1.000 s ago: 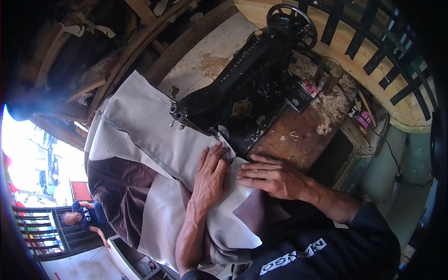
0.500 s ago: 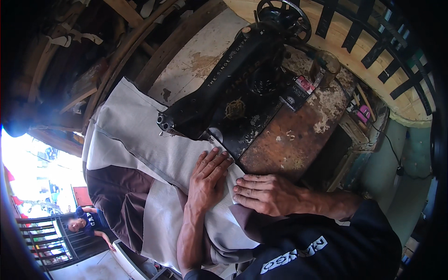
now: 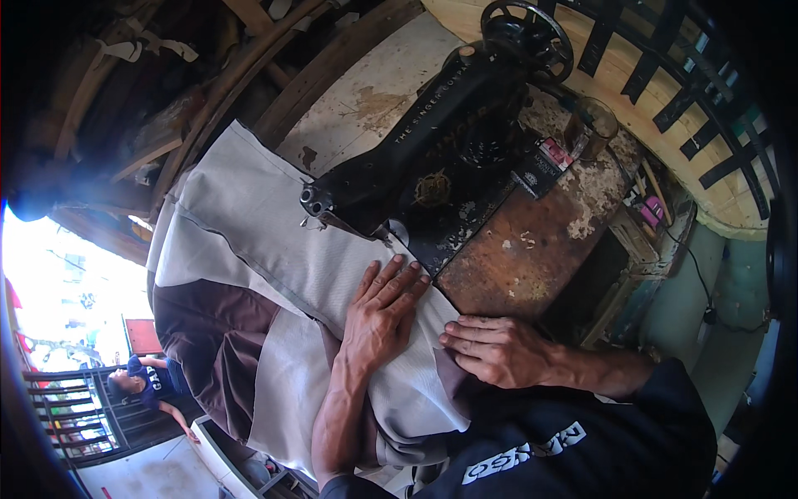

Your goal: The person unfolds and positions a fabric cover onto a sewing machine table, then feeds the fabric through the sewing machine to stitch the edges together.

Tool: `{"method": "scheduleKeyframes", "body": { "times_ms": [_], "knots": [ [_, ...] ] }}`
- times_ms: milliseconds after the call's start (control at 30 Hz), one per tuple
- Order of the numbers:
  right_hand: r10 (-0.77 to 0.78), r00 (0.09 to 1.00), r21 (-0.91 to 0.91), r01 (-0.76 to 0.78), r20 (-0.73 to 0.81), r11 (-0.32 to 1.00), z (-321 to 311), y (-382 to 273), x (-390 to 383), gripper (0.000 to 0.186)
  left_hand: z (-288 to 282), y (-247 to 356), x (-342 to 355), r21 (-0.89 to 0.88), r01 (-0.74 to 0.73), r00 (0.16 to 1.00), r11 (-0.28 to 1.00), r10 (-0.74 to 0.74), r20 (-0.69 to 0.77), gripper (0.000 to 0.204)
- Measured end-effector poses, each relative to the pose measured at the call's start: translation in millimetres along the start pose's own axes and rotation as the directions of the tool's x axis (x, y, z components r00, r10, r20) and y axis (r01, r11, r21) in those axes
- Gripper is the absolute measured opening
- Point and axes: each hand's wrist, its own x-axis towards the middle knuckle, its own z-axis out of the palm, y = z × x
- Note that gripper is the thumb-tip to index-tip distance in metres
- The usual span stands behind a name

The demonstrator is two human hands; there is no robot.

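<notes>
A large piece of light grey fabric (image 3: 266, 220), with a dark seam line and a brown lining (image 3: 220, 320), spreads under the head of a black sewing machine (image 3: 428, 158). One edge of it runs beneath the presser foot (image 3: 387, 236). My left hand (image 3: 381, 312) lies flat on the grey fabric, fingers spread, fingertips just in front of the foot. At the fabric's right edge my right hand (image 3: 495, 345) holds the cloth, its fingers laid along the top side. The right thumb is hidden.
On the worn machine table (image 3: 515, 258) lies a small dark box (image 3: 532, 179) near a glass (image 3: 594, 129). The handwheel (image 3: 532, 41) rises at the back. A pink item (image 3: 652, 210) sits in the open drawer at right. Another person (image 3: 154, 382) is at far left.
The view has shifted slightly, so machine, fabric and hands appear further right. Both hands keep nearly the same place on the fabric. The other person's head has turned.
</notes>
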Motion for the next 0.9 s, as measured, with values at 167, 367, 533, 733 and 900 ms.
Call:
{"method": "scheduleKeyframes", "body": {
  "times_ms": [167, 367, 533, 733, 900],
  "knots": [
    [0.053, 0.999, 0.08, -0.053, 0.001, 0.995, 4, -10, -17, 0.029, 1, -2, -1, -0.013, -0.021, 1.0, 1.0, 0.02, -0.015, 0.053],
    [0.173, 0.985, 0.125, -0.169, -0.022, 0.978, 5, -17, -23, 0.028, 4, -4, -2, 0.032, -0.042, 0.999, 0.999, 0.043, -0.026, 0.05],
    [0.23, 0.973, 0.109, -0.227, -0.009, 0.968, 3, -19, -25, 0.027, 5, -6, 0, 0.052, -0.047, 0.998, 0.998, 0.049, -0.043, 0.049],
    [0.239, 0.971, 0.117, -0.241, 0.031, 0.963, -1, -15, -24, 0.029, 7, -9, 0, 0.068, -0.058, 0.996, 0.996, 0.062, -0.063, 0.048],
    [0.248, 0.966, 0.075, -0.253, 0.069, 0.964, -5, -11, -19, 0.028, 5, -15, 6, 0.091, -0.069, 0.993, 0.993, 0.077, -0.093, 0.059]
  ]
}}
